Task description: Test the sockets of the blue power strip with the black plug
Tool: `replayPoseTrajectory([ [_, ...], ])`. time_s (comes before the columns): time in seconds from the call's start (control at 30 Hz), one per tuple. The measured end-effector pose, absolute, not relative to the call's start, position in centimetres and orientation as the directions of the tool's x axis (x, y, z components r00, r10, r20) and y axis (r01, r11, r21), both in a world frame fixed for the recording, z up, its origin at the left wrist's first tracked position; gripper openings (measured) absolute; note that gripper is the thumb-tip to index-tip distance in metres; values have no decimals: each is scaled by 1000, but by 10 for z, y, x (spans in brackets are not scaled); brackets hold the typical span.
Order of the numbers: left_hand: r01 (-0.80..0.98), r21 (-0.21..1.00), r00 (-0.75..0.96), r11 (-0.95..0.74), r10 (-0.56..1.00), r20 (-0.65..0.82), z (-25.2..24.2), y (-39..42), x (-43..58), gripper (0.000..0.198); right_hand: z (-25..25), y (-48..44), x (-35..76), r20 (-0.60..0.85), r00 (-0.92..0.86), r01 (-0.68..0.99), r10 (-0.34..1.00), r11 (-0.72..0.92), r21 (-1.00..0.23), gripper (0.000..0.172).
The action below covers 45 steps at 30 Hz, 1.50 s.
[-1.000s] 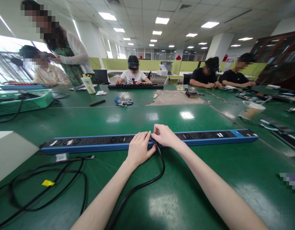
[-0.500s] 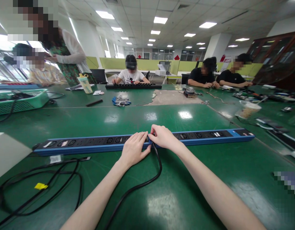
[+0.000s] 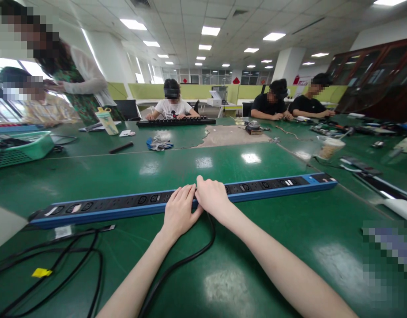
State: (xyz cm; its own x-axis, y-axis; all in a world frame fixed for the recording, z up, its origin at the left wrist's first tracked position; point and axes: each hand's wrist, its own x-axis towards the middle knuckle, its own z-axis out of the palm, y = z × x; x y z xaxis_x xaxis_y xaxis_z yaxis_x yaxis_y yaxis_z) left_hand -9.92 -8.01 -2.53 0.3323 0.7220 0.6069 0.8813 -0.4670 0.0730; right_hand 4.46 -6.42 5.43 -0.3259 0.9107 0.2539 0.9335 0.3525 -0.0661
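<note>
A long blue power strip (image 3: 273, 186) with black sockets lies across the green table (image 3: 243, 265) in front of me. My left hand (image 3: 179, 213) rests flat on its middle, fingers together on the strip's top. My right hand (image 3: 212, 196) sits right beside it, curled over the strip where a black cable (image 3: 177, 267) meets it. The plug itself is hidden under my right hand. The cable runs from there back toward me between my forearms.
A coiled black cable with a yellow tag (image 3: 41, 272) lies at the left front. A green basket (image 3: 23, 150) stands at far left. Several seated people work at the far side, with a black strip (image 3: 175, 122), gloves (image 3: 159, 143) and a cup (image 3: 327, 148).
Both hands have pressed down closer onto the strip; my right hand's fingers have flattened over the plug. The view has shifted slightly, so everything sits further left.
</note>
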Motion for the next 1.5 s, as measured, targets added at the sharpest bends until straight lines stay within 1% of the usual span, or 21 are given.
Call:
replayPoseTrajectory([
  [0.13,883,68,334,-464,723,604,-24,-81,-99,53,59,-57,50,240,-325,932,915,353,-86,18],
  [0.27,882,68,330,-466,715,616,-24,-81,-99,53,59,-55,53,211,-327,925,921,358,-130,21],
  [0.47,889,65,325,-454,724,608,-24,-81,-98,54,51,-44,58,243,-278,912,929,335,-235,16],
  [0.53,891,62,326,-449,730,600,-24,-81,-98,54,59,-44,62,282,-271,889,920,352,-294,14],
  [0.63,897,53,326,-439,737,592,-24,-81,-98,56,88,-51,77,402,-245,813,882,413,-410,13],
  [0.7,897,51,325,-439,734,597,-25,-81,-98,59,114,-58,96,481,-208,712,851,469,-522,14],
  [0.77,894,55,323,-444,727,606,-25,-81,-98,61,136,-64,121,503,-163,596,849,491,-636,17],
  [0.83,891,58,324,-450,721,613,-26,-80,-99,61,148,-68,149,466,-122,494,876,461,-737,21],
  [0.9,892,56,323,-449,719,616,-27,-80,-99,61,150,-69,178,408,-64,414,911,396,-819,25],
  [1.0,895,48,326,-443,723,610,-28,-79,-100,61,136,-66,216,284,3,393,959,260,-882,30],
  [1.07,895,46,327,-443,723,608,-29,-78,-99,61,121,-62,233,198,-30,445,980,190,-875,32],
  [1.17,894,49,324,-445,718,616,-29,-78,-99,62,97,-52,243,164,-91,579,982,187,-794,27],
  [1.27,896,45,326,-442,722,611,-29,-77,-98,62,78,-42,237,195,-173,731,965,259,-632,20],
  [1.33,896,44,326,-442,723,609,-29,-77,-98,62,69,-36,229,226,-222,785,949,311,-536,16],
  [1.4,895,47,326,-443,722,611,-29,-77,-98,62,63,-33,222,246,-244,809,938,337,-481,15],
  [1.5,894,49,327,-445,723,609,-29,-77,-98,62,58,-33,215,269,-248,833,931,347,-432,12],
])
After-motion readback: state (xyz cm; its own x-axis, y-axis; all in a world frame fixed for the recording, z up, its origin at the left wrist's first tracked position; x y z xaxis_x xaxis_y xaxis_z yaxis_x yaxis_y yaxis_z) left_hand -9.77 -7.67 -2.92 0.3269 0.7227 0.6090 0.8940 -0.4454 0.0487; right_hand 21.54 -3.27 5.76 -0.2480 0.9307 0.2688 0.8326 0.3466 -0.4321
